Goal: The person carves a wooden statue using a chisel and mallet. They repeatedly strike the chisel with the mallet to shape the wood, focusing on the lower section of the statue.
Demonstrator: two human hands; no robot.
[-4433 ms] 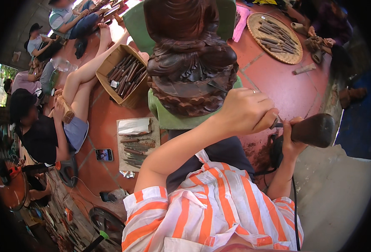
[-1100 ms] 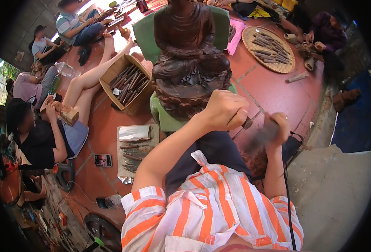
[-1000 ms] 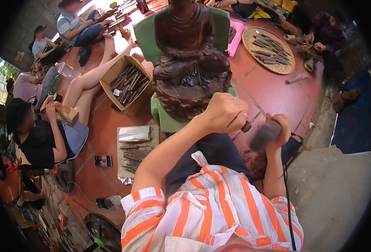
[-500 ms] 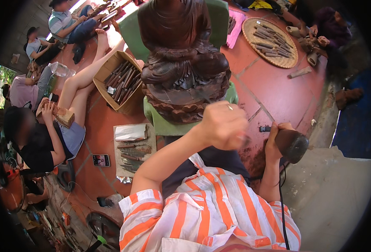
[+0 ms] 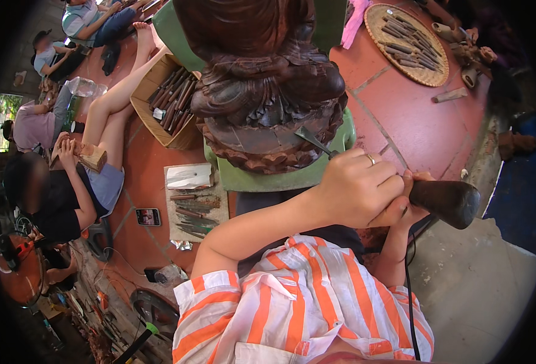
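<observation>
Carrying a dark carved statue point(image 5: 268, 100), a green chair point(image 5: 268, 181) stands beneath it. Right of the statue lies a round woven tray point(image 5: 430, 77) of tools; close by the statue's left is a box point(image 5: 149, 124) of more. Nearer than the statue and to its right, the right hand point(image 5: 415, 213) grips a dark mallet point(image 5: 447, 200). Beside the statue's base, the left hand point(image 5: 365, 188) is closed around a chisel point(image 5: 312, 141), its flat blade over the base; whether the edge touches cannot be told.
</observation>
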